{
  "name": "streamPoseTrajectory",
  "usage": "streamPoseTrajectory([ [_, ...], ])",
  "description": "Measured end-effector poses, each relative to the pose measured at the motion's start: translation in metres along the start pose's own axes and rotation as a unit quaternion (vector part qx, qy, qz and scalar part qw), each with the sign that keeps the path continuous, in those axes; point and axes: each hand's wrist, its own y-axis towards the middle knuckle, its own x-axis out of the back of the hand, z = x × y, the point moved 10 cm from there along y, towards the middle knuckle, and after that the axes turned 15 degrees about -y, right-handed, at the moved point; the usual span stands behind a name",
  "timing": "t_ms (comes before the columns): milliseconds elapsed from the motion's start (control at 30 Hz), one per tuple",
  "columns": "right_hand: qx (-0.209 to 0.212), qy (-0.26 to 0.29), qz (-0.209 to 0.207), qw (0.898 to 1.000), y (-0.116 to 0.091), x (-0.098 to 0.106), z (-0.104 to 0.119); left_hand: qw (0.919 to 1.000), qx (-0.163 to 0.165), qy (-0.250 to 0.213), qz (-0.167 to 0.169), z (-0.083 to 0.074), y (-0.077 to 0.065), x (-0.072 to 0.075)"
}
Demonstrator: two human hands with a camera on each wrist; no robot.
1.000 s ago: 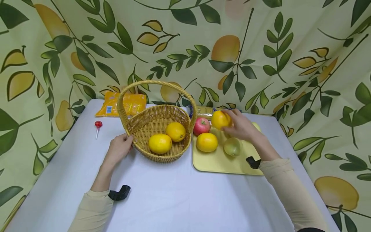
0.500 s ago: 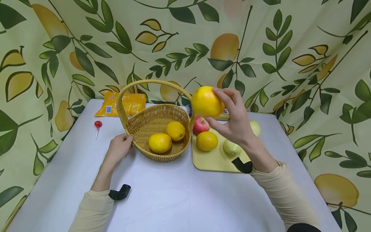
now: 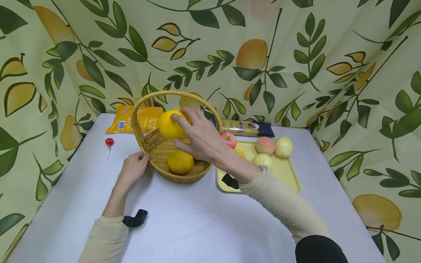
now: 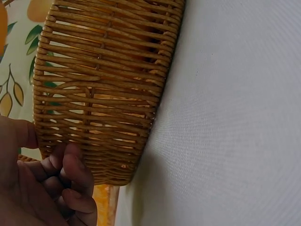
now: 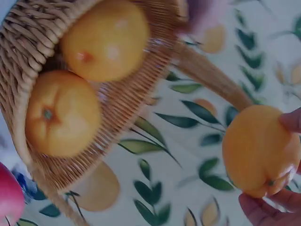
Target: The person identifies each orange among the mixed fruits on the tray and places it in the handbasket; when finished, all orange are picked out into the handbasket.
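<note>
My right hand (image 3: 202,133) holds an orange (image 3: 169,125) between thumb and fingers, up inside the handle loop above the wicker basket (image 3: 177,179). At the basket's left side, my left hand (image 3: 135,168) pinches the rim; in the left wrist view its thumb and fingers (image 4: 77,169) lie on either side of the weave. Two more yellow-orange fruits sit in the basket: a lemon-like one with a pointed tip (image 5: 106,40) and an orange (image 5: 63,113). In the head view my right hand partly covers the basket's inside.
Right of the basket lies a yellow tray (image 3: 291,175) with an apple (image 3: 228,139), a peach (image 3: 265,145), pale green fruits (image 3: 284,146) and a yellow fruit mostly behind my forearm. Behind are an orange packet (image 3: 123,120) and a pasta packet (image 3: 246,128). A red lollipop (image 3: 109,141) lies left.
My right hand has lifted the orange from the tray area and carried it left, over the basket. The left hand stays at the basket rim.
</note>
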Motion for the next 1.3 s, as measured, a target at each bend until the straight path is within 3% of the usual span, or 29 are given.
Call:
streamPoseTrajectory([
  [133,-0.003,-0.079,0.065,0.995,0.016,-0.044,0.014,1.0,-0.002,-0.002,-0.002,0.0,0.0,0.001],
  [300,-0.018,-0.148,0.107,0.983,0.032,-0.081,0.02,1.0,0.0,-0.009,-0.002,-0.001,0.0,0.0],
  [633,-0.043,-0.162,0.263,0.95,0.034,-0.141,0.009,0.9998,0.001,-0.018,0.0,0.002,0.001,0.0],
  [1033,-0.057,-0.156,0.376,0.912,0.016,-0.179,-0.005,0.9999,0.004,-0.013,-0.001,0.001,0.001,0.0],
  [1300,-0.074,-0.124,0.407,0.902,0.012,-0.187,-0.012,0.9999,0.007,-0.01,-0.002,0.001,0.001,0.0],
])
